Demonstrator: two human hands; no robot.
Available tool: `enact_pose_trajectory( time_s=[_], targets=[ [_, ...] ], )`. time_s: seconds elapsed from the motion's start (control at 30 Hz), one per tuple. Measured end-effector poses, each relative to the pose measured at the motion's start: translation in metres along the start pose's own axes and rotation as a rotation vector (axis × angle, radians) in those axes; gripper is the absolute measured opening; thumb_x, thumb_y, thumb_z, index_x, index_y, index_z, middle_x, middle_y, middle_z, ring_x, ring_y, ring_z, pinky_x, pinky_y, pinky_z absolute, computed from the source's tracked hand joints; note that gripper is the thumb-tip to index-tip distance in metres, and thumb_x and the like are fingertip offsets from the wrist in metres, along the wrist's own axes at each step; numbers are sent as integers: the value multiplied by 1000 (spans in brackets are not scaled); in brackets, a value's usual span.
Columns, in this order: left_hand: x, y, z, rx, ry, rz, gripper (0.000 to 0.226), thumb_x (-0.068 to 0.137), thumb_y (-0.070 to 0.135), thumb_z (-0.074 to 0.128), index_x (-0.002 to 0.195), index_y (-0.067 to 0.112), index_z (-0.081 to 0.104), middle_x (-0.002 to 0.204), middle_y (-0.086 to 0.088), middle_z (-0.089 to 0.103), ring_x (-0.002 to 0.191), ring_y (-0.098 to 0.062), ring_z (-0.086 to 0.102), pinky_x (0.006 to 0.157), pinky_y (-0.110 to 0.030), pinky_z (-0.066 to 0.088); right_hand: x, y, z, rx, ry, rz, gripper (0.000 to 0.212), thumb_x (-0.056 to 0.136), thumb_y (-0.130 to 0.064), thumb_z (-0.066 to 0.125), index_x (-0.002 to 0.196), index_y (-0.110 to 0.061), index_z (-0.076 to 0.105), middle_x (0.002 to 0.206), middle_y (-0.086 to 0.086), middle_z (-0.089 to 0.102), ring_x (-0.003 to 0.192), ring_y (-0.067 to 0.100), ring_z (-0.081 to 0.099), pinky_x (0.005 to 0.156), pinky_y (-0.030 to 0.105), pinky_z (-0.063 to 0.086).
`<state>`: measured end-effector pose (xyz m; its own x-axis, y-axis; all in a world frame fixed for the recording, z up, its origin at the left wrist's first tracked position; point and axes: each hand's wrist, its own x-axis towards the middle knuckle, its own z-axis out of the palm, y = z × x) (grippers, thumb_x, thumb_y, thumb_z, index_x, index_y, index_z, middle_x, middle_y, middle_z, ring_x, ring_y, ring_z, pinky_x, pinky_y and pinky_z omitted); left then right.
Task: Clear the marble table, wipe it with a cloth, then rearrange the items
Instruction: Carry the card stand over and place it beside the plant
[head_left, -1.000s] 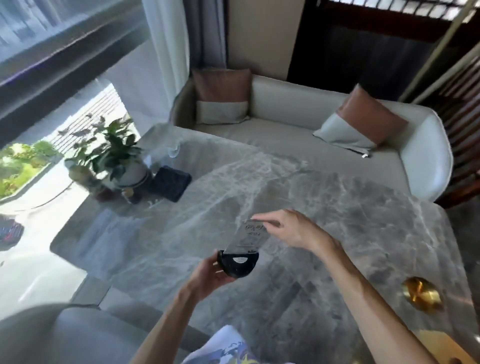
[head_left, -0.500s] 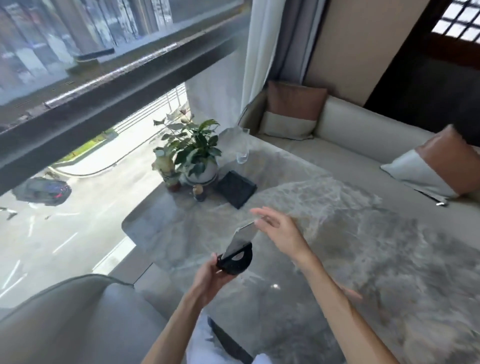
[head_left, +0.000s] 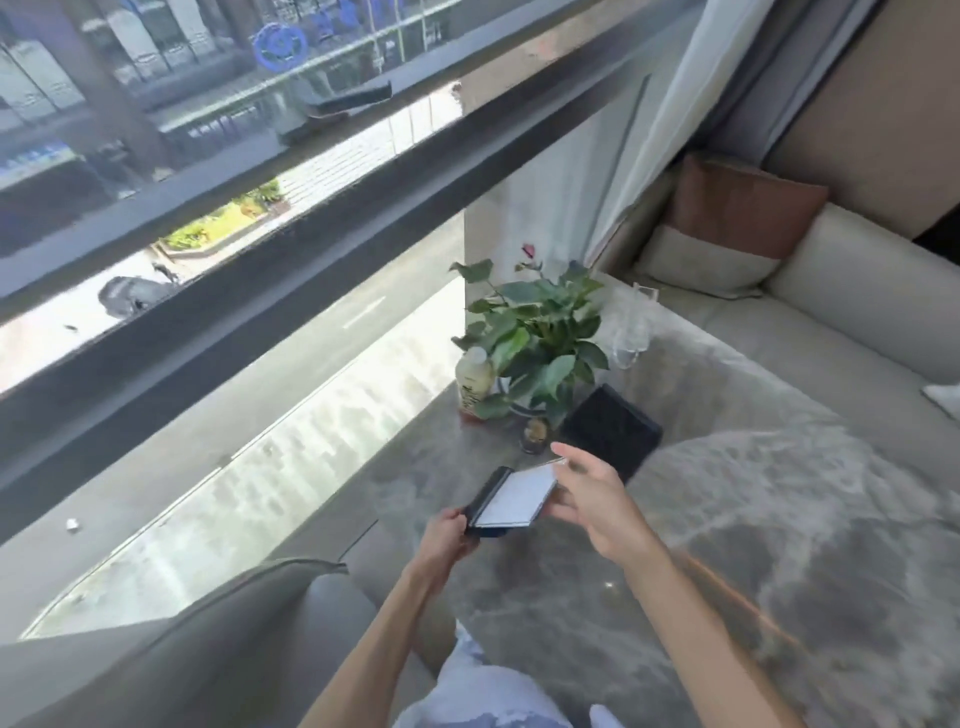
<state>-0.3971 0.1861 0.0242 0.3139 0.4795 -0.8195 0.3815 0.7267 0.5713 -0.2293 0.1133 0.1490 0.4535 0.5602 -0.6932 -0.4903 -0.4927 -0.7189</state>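
Both my hands hold a small table sign, a clear card panel set in a black rounded base, just above the grey marble table near its window-side edge. My left hand grips the black base from below. My right hand holds the panel's far edge with its fingertips. The sign lies tilted nearly flat. Beyond it, in the table's corner, stand a potted plant, a pale drink bottle, a small jar, a black box and a clear glass.
A cream sofa with a brown-and-white cushion runs along the table's far side. A grey chair back sits at the near left. A large window with a dark frame fills the left.
My view has swung left toward the window. Both hands carried the sign left toward the plant corner and tipped it from upright to nearly flat.
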Motion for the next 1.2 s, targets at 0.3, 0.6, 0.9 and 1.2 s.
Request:
enact_pose_trajectory(
  time_s=[0.3,0.6,0.9,1.2],
  targets=[
    [45,68,-16,266,-46,84,22,65,16,61,79,0,68,65,-6,63,65,-9,57,55,-21,41,75,-3,89,-54,128,28,51,91,-3,58,141,-5,50,98,-5,62,75,10,64,64,29,61],
    [74,70,-26,227,-18,6,22,76,4,70,93,-10,72,78,-7,65,71,-13,61,62,-22,50,102,-3,105,-65,144,98,31,87,-1,58,117,4,59,77,-5,64,73,16,59,77,49,62],
    [64,92,-30,389,-55,91,6,77,14,61,78,11,67,73,-3,60,70,-14,50,60,-26,38,113,4,96,104,-3,74,57,93,-18,65,146,-9,45,105,-7,63,83,6,64,84,36,61],
    [36,133,-20,605,-238,415,27,99,45,42,120,44,60,114,36,61,108,24,52,87,0,40,123,71,48,404,164,350,58,102,-45,41,150,-11,38,155,11,40,140,26,43,109,37,42]
  ],
)
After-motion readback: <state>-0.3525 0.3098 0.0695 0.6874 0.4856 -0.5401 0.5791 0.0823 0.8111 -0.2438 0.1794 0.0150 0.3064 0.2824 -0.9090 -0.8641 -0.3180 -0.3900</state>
